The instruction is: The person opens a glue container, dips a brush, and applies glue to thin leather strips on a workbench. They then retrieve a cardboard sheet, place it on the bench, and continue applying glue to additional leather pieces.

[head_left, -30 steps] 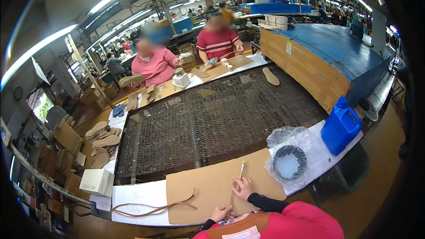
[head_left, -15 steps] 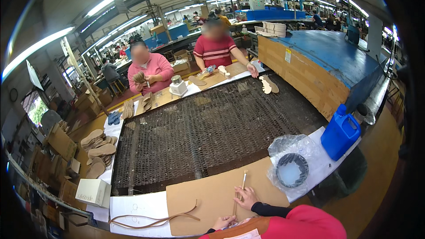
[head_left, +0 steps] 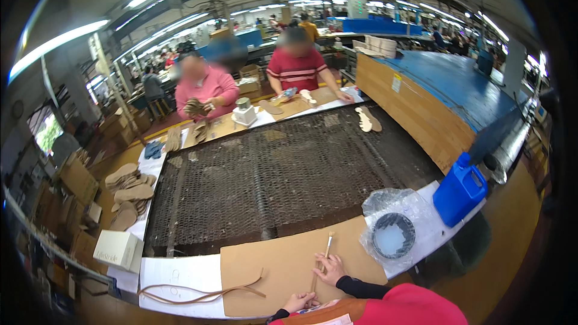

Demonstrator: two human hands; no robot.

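A slim paintbrush [head_left: 329,243] with pale bristles slants upward over the brown cardboard sheet [head_left: 259,259] in front of me. My right hand [head_left: 329,269] is closed around the upper part of its handle. Lower down, my left hand [head_left: 300,303] has its fingers closed at the handle's bottom end. To the right of the cardboard stands a dark round tub [head_left: 412,242] with whitish liquid, wrapped in clear plastic. Two long brown strips [head_left: 205,294] lie to the left, partly across the cardboard and white paper.
A dark mesh conveyor [head_left: 241,186] spans the middle, carrying a pair of sole pieces [head_left: 368,119] at its far end. A blue jug [head_left: 460,189] stands right. At left are a white box [head_left: 117,250] and stacked brown insoles [head_left: 133,192]. Two people work across, near a large blue-topped machine [head_left: 445,78].
The whole view has shifted slightly. Both my hands keep their hold on the paintbrush. Across the conveyor, the person in pink has turned and shifted the brown pieces in their hands.
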